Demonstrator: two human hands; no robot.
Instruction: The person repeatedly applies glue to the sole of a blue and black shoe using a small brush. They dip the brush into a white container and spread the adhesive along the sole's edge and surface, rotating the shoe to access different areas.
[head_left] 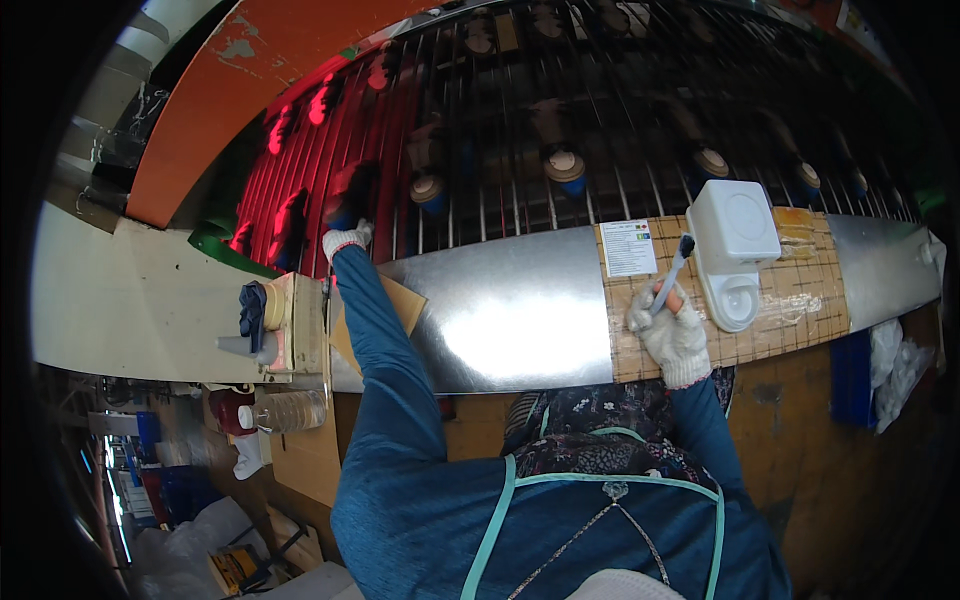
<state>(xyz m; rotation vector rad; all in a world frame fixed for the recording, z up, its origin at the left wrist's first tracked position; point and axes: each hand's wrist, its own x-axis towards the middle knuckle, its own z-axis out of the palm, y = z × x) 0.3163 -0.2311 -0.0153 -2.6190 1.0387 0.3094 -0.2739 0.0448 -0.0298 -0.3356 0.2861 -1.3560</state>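
Observation:
My left hand (347,240), in a white knit glove, reaches to the left part of a conveyor of metal rods. Its fingers close round the near end of a dark shoe-like piece (345,205) with a blue edge; part of the grip is hidden. In my right hand (675,335), also gloved with bare fingertips showing, is a small brush (673,270), its dark bristles pointing up and away. Just right of the brush stands a white plastic container (735,225) with a round cup (738,300) at its near end.
More shoe-like pieces (565,170) lie spaced along the rods (485,190). Red light falls on the left rods beneath an orange housing (210,110). A metal ledge (500,310) runs before me, with a printed card (627,248). A plastic bottle (290,411) lies at left.

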